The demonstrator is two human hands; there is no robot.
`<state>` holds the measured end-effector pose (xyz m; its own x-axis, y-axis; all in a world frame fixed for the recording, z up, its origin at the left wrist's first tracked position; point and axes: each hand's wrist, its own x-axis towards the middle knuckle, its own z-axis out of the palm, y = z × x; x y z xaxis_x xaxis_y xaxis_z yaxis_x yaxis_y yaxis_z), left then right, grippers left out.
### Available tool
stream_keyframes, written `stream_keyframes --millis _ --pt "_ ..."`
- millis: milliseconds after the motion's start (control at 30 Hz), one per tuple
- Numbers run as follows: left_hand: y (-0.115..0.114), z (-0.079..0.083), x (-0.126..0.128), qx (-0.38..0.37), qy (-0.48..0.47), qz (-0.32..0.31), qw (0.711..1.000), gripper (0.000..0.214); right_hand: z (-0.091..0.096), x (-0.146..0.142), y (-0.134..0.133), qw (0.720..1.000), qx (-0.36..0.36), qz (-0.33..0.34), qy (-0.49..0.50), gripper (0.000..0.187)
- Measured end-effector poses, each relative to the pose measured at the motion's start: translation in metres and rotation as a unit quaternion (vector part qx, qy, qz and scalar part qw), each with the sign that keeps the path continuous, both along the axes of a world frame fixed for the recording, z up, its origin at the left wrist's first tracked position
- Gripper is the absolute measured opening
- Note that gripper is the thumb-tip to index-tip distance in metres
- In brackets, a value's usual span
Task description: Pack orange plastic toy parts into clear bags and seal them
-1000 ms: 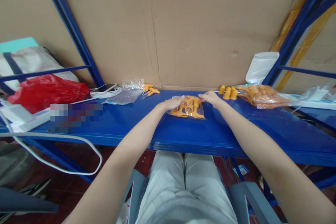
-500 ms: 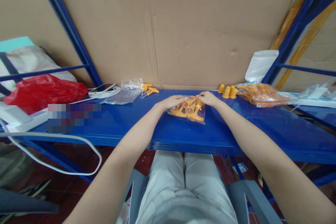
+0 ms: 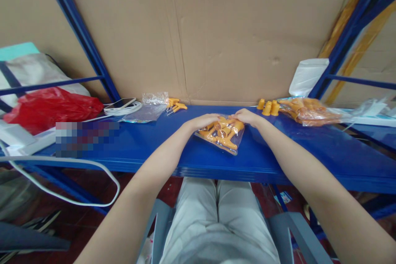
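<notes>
A clear plastic bag (image 3: 223,133) with several orange-yellow plastic pieces inside lies tilted on the blue shelf table in front of me. My left hand (image 3: 206,120) grips its far left edge, fingers closed on the plastic. At the far right edge, my right hand (image 3: 246,116) pinches the same bag. Some of my fingertips are hidden behind the bag and its contents. Beyond my left hand lie orange-handled corkscrews (image 3: 177,105) with metal spirals. Several orange cone-shaped caps (image 3: 270,108) stand beyond my right hand.
Another filled clear bag (image 3: 305,110) of orange pieces lies at the right. A flat plastic bag (image 3: 145,113) and a coiled white cable (image 3: 123,109) are at the left, near a red bag (image 3: 54,109). Cardboard (image 3: 232,37) backs the blue table (image 3: 139,140).
The bag has turned slightly, its near edge now closer to me and slanting down to the right. Both hands keep hold of its far edge and have barely moved.
</notes>
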<state>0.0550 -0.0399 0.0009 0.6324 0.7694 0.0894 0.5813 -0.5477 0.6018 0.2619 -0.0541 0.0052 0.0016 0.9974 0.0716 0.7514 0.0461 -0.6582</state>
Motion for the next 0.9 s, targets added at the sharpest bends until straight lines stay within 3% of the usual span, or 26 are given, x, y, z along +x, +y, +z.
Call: stream_keyframes --millis 233,433,567,900 --pt "-0.005 -0.003 0.004 -0.041 -0.04 0.025 0.998 0.048 0.002 0.006 -0.001 0.999 -0.018 0.0 0.051 0.022" --pt "-0.009 0.0 0.003 -0.062 -0.053 0.025 0.996 0.051 0.007 0.0 -0.01 1.0 -0.016 -0.011 -0.01 0.025" --pt "-0.008 -0.001 0.003 -0.044 -0.032 0.026 0.998 0.056 0.01 -0.002 -0.012 0.999 -0.014 -0.006 -0.04 0.029" --pt "-0.012 0.008 -0.001 0.075 0.016 0.114 0.991 0.058 0.01 -0.001 -0.008 0.999 -0.004 -0.006 -0.042 0.028"
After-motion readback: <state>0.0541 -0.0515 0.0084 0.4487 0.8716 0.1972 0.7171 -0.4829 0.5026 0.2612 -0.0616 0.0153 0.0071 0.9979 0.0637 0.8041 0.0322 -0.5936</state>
